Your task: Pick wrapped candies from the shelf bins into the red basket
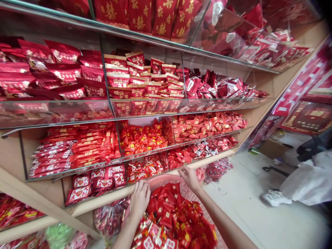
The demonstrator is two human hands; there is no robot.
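Gripping pink plastic basket (166, 178), lower centre, heaped with red wrapped candies (171, 209): left hand (140, 199) and right hand (189, 177), fingers curled over rim; probably weighty, flexible, best held by rim.

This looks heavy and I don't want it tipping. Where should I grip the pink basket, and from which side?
Grip the pink basket by its rim at two opposite sides, hands coming from above. It is heaped with red packets, so one hand would likely tip it. The left hand and right hand rest on that rim.
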